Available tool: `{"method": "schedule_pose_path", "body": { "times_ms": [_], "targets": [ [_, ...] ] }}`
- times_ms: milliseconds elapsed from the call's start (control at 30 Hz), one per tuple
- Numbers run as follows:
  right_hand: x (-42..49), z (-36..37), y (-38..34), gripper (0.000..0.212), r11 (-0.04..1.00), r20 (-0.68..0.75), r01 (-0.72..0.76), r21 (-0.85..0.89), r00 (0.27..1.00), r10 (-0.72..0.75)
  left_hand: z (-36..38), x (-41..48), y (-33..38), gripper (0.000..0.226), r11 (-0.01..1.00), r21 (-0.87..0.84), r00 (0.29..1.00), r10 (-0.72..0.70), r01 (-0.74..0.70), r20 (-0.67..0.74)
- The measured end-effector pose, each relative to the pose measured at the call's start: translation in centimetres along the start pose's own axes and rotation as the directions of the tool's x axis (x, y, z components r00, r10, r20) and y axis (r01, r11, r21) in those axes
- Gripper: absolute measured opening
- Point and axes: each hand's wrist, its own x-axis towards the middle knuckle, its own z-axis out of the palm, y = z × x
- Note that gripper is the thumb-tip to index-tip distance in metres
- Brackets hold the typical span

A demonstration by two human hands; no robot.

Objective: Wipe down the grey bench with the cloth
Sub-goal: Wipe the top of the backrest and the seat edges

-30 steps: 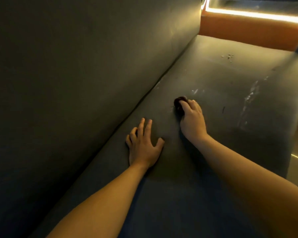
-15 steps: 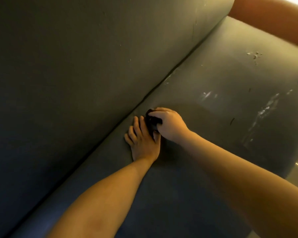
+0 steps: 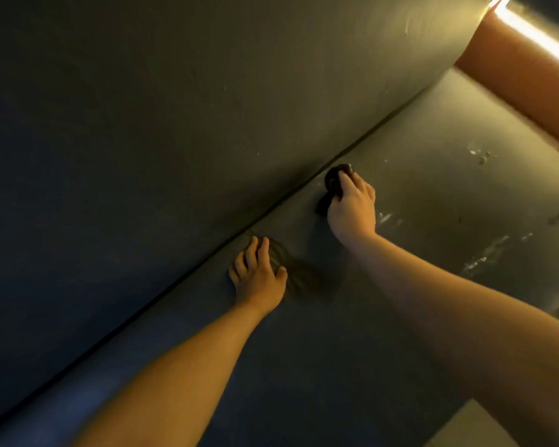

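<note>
**Cloth hand slid back up the seam**

Half a second before, the two hands had been touching. Now the right hand [image 3: 352,208] had moved up along the seam, away from the left hand [image 3: 259,275]. Its fingers were curled round the dark cloth [image 3: 333,179], pressing it onto the grey bench [image 3: 433,195] just beside the crease under the backrest [image 3: 207,124], likely to scrub where dirt collects. The cloth showed beyond the fingertips, toward the seam. The left hand lay spread flat on the seat, probably bracing the lean. Pale smears [image 3: 484,253] lay to the right, apparently not yet wiped.
</note>
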Motion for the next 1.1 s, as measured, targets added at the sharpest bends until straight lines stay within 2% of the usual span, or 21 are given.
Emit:
{"method": "schedule_pose_path", "body": {
  "times_ms": [133, 333, 400, 567, 733, 800, 833, 900, 967, 1000, 1033, 1100],
  "targets": [
    [3.9, 0.7, -0.2, 0.054, 0.983, 0.217, 0.079, -0.163, 0.975, -0.043, -0.7, 0.2, 0.7, 0.072, 0.998, -0.060, 1.000, -0.021, 0.020, -0.006],
    [4.2, 3.3, -1.5, 0.045, 0.954, 0.199, 0.186, -0.237, 0.970, -0.140, -0.9, 0.4, 0.8, 0.068, 0.983, -0.175, 0.998, -0.054, 0.051, -0.014],
    [3.0, 3.9, -1.5, 0.044, 0.937, 0.240, 0.244, -0.250, 0.953, -0.184, -1.0, 0.5, 0.8, 0.068, 0.973, -0.221, 0.998, -0.064, 0.060, -0.011],
    [-2.9, 8.1, -3.2, 0.037, 0.891, 0.384, 0.404, -0.205, 0.871, -0.306, -1.9, 0.6, -0.7, 0.065, 0.928, -0.370, 0.999, -0.049, 0.037, -0.021],
    [-6.1, 9.5, -2.6, 0.032, 0.897, 0.533, 0.434, -0.079, 0.779, -0.330, -1.9, -0.9, -2.4, 0.072, 0.859, -0.512, 0.999, -0.034, 0.020, -0.019],
    [-6.5, 8.9, -2.4, 0.035, 0.861, 0.524, 0.500, -0.094, 0.760, -0.385, -1.9, -1.4, -2.9, 0.073, 0.884, -0.467, 1.000, 0.008, -0.015, -0.017],
    [-6.5, 8.4, -2.3, 0.039, 0.845, 0.468, 0.525, -0.108, 0.776, -0.423, -2.0, -1.5, -2.9, 0.075, 0.898, -0.440, 1.000, 0.029, -0.030, -0.009],
    [-5.5, 7.2, -2.1, 0.045, 0.877, 0.249, 0.468, -0.108, 0.867, -0.432, -2.1, -1.4, -2.9, 0.081, 0.914, -0.404, 0.999, 0.041, -0.033, 0.011],
    [-3.3, 5.8, -1.7, 0.046, 0.951, 0.020, 0.301, -0.070, 0.954, -0.301, -2.0, -1.3, -3.0, 0.084, 0.924, -0.382, 0.999, 0.039, -0.028, 0.021],
    [-2.1, 5.1, -1.8, 0.045, 0.977, -0.023, 0.210, -0.038, 0.977, -0.211, -1.9, -1.2, -3.1, 0.085, 0.927, -0.373, 0.999, 0.041, -0.030, 0.021],
    [-0.9, 4.6, -1.8, 0.046, 0.993, -0.008, 0.114, -0.009, 0.993, -0.114, -1.9, -1.0, -3.2, 0.086, 0.930, -0.365, 0.999, 0.043, -0.032, 0.021],
    [0.7, 4.6, -2.3, 0.048, 1.000, 0.115, -0.023, -0.003, 0.993, 0.023, -1.8, -0.6, -3.5, 0.086, 0.936, -0.352, 0.999, 0.041, -0.029, 0.027]
  ]
}}
